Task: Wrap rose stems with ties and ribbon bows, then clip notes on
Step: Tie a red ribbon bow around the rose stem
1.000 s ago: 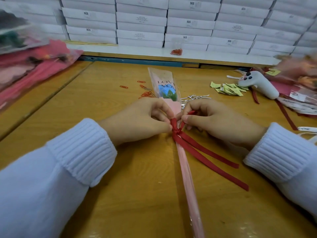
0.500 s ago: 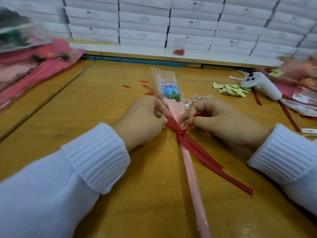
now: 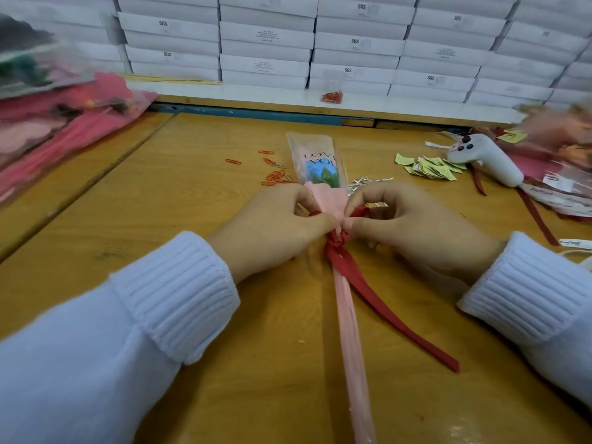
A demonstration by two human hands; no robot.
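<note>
Both hands are pinching the red ribbon at its knot: left hand and right hand are flanking the wrapped rose lying between them on the worktop.

A yellowish wooden table carries one rose in a clear printed sleeve, its long pink-wrapped stem tied with a dark red ribbon. Orange paper clips lie left of the sleeve, silver twist ties right; farther right, yellow-green paper notes and a white plastic handheld device. Pink wrapped flowers pile at left.
</note>
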